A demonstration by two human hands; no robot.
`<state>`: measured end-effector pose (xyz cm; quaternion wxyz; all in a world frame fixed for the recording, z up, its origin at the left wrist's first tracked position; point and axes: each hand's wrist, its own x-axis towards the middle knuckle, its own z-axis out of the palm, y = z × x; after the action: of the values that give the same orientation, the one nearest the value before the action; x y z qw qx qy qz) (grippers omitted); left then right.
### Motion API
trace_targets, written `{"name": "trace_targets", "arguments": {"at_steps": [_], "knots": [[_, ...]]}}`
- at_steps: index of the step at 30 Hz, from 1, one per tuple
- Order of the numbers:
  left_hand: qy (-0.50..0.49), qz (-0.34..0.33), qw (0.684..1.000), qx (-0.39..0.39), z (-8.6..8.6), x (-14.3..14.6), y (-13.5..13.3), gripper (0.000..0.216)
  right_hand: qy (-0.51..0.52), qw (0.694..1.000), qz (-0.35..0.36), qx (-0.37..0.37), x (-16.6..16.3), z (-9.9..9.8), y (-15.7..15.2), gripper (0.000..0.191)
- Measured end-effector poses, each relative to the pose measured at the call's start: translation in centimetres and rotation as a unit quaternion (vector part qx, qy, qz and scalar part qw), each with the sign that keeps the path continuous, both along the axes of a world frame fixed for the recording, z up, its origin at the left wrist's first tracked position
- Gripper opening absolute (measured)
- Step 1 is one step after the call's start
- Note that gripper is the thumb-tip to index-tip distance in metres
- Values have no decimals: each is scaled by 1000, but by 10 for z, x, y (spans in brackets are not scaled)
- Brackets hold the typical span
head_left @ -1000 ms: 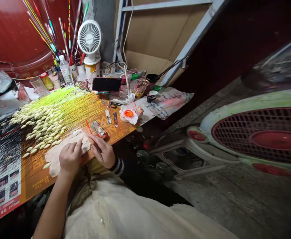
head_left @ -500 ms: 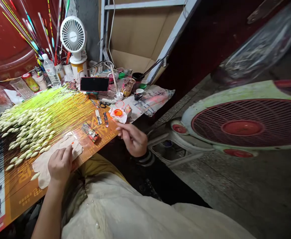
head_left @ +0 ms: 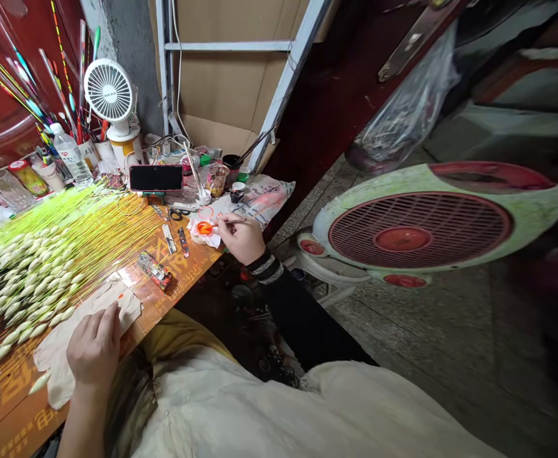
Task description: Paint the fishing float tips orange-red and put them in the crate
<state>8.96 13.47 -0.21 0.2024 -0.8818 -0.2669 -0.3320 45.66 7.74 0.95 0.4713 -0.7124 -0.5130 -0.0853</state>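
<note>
My right hand [head_left: 241,236] is closed on a thin brush [head_left: 235,221] whose tip reaches into a small dish of orange paint [head_left: 203,227] set on white tissue. My left hand [head_left: 93,346] rests on a beige cloth [head_left: 63,346] at the near edge of the orange-topped table [head_left: 174,289], fingers curled and pinching something I cannot make out. Several white-bodied fishing floats [head_left: 25,280] with yellow-green stems lie in rows to the left of the cloth.
A black phone [head_left: 155,177] stands at the back, beside a small white desk fan [head_left: 109,95], a water bottle [head_left: 71,154] and cups of brushes. Scissors [head_left: 178,213] and small packets lie mid-table. A large floor fan [head_left: 417,230] lies on the concrete to the right.
My right hand left the cloth, swung right and forward, and now holds the brush at the orange paint dish. The view shifted rightward. My left hand stayed on the cloth.
</note>
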Motion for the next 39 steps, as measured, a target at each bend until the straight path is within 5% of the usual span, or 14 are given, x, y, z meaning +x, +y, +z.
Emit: {"name": "trace_targets", "arguments": {"at_steps": [14,29,39], "knots": [[12,10,1000,-12,-1,-1,1,22,85,996,29,8,-5,-10,-21,27],[3,12,999,-35,-5,-2,3,22,189,981,31,28,4,11,-36,28],[3,13,1000,-27,-4,-2,3,24,303,949,61,67,3,-9,-25,44]]}}
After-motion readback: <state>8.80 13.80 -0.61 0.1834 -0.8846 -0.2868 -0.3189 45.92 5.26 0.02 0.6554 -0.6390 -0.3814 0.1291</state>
